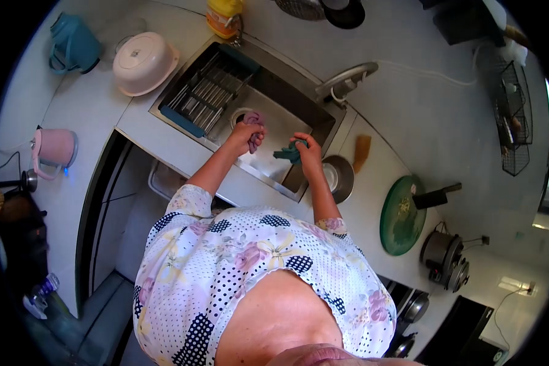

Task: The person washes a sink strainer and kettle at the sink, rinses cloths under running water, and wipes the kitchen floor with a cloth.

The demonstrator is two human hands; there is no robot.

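Above the steel sink point(279, 113), my left hand point(243, 135) is closed around a bunched purple cloth point(254, 121), close to the drain. To its right, my right hand point(310, 154) grips a dark green cloth point(288, 154) near the sink's right wall. The two cloths are apart from each other. A slatted metal drying rack point(204, 91) spans the left side of the sink. At the back right corner stands the faucet point(344, 82).
Right of the sink are a metal bowl point(344, 177), a brush point(362, 152) and a green chopping board point(402, 219) with a cleaver point(432, 198). On the left counter stand a pink basin point(143, 64), a blue jug point(76, 46) and a pink kettle point(53, 148). A yellow bottle point(222, 17) sits behind the sink.
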